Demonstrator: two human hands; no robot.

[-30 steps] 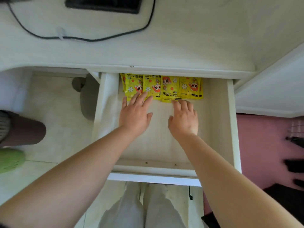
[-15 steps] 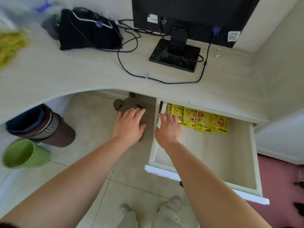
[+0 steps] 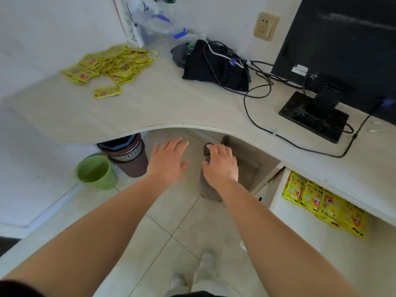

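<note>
A heap of yellow sachets [image 3: 109, 66] lies on the far left of the pale desk [image 3: 162, 108], one sachet [image 3: 106, 92] apart from it. More yellow sachets [image 3: 323, 203] stand in a row at the back of the open drawer [image 3: 278, 198] at the right. My left hand [image 3: 168, 162] hovers in the air below the desk's curved edge, fingers straight, holding nothing. My right hand [image 3: 221, 166] is beside it, fingers loosely bent and empty, over a grey object [image 3: 211, 190] on the floor.
A black monitor [image 3: 342, 50] on its stand [image 3: 314, 115], trailing cables [image 3: 257, 97] and a black bag [image 3: 214, 67] occupy the desk's right and back. Under the desk stand a green bin [image 3: 96, 172] and a brown bin [image 3: 128, 157]. Tiled floor [image 3: 175, 236] lies below.
Both hands left the drawer and moved left, now in the air under the desk edge. The view swung up and left, bringing the sachet heap on the desk into sight.
</note>
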